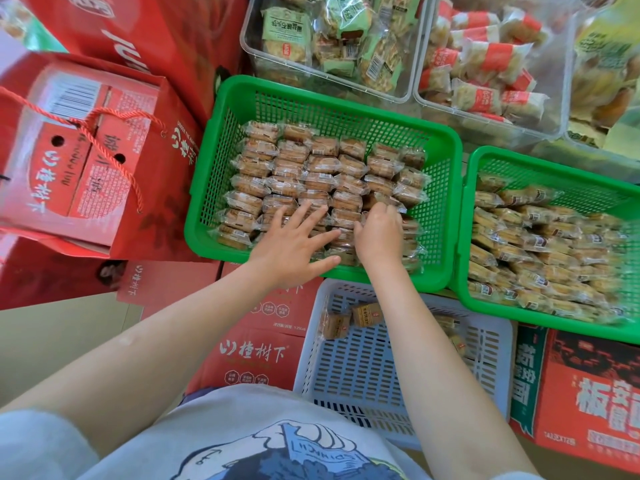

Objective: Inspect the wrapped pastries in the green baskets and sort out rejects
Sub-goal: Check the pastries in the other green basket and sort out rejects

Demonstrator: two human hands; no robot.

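Note:
A green basket [332,95] in the middle holds several rows of clear-wrapped brown pastries [322,168]. My left hand [294,244] lies flat on the near rows, fingers spread. My right hand [379,233] is beside it, fingers curled down among the pastries near the basket's front right; whether it grips one is hidden. A second green basket [554,164] to the right is filled with paler wrapped pastries [540,251]. Below, a pale blue-grey basket [349,368] contains a few wrapped pastries [349,317], partly hidden by my right forearm.
Red gift boxes [90,157] with rope handles stand at the left, and flat red cartons [249,351] lie under my arms. Clear plastic tubs [332,36] of other wrapped snacks sit behind the baskets. A red and green carton [581,393] is at the lower right.

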